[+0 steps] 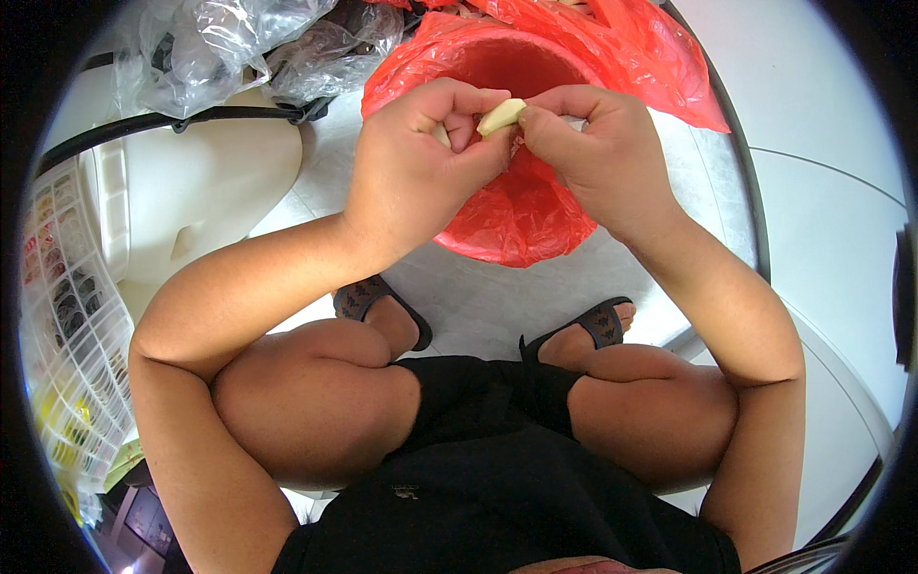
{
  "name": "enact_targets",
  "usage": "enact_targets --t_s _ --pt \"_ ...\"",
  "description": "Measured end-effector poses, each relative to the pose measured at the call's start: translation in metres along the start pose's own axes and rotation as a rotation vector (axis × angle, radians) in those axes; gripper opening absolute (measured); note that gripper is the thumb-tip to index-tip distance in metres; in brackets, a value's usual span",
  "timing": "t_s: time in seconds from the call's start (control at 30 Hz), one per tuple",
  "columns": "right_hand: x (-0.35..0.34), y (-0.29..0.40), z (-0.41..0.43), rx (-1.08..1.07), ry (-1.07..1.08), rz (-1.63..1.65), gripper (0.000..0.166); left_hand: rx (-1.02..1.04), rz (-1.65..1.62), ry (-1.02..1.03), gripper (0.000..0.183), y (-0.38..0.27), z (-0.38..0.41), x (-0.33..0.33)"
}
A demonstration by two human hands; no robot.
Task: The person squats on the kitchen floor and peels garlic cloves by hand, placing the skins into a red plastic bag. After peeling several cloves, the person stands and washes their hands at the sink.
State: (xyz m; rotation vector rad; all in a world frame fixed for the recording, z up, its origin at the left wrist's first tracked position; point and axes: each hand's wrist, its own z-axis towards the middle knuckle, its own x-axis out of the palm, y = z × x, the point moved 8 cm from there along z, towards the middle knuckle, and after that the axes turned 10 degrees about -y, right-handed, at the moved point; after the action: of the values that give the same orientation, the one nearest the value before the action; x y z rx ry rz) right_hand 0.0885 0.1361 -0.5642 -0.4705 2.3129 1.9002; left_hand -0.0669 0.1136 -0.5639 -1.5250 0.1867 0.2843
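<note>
A pale yellow garlic clove (502, 117) sits between the fingertips of both hands. My left hand (423, 143) holds it by thumb and forefinger, and another pale piece (442, 134) shows partly within the curled fingers. My right hand (595, 143) pinches the clove's right end. Something whitish shows behind the right fingers, too hidden to name. Both hands are above a round bin lined with a red plastic bag (527, 222). The bin's inside is dark red, and the hands hide part of its opening.
Clear plastic bags (222, 50) lie at the upper left, over a white container (215, 165) with a black handle. A white plastic basket (79, 316) of small items stands at far left. More red bag (631, 50) spreads at the upper right, near white cabinet panels (825, 93).
</note>
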Motion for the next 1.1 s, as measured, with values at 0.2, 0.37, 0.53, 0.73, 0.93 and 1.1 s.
enact_targets --t_s 0.2,0.37,0.53,0.73,0.93,1.1 --pt "-0.003 -0.009 0.002 -0.074 -0.020 -0.137 0.023 -0.086 -0.055 0.025 0.021 0.006 -0.003 0.004" --pt "-0.003 -0.010 0.001 0.028 -0.036 0.031 0.022 -0.105 -0.112 0.015 0.021 0.007 0.000 0.007" --pt "-0.009 -0.016 0.008 0.037 -0.033 0.016 0.023 -0.683 -0.550 0.178 0.033 0.025 -0.013 0.021" --pt "-0.008 -0.013 0.007 -0.080 -0.070 0.021 0.022 -0.761 -0.706 0.259 0.044 0.028 -0.018 0.026" --pt "-0.004 -0.006 0.005 -0.119 -0.031 0.130 0.022 -0.805 -0.730 0.287 0.042 0.033 -0.021 0.027" --pt "0.005 -0.001 0.001 -0.167 0.057 0.153 0.023 -0.875 -0.798 0.373 0.035 0.030 -0.025 0.033"
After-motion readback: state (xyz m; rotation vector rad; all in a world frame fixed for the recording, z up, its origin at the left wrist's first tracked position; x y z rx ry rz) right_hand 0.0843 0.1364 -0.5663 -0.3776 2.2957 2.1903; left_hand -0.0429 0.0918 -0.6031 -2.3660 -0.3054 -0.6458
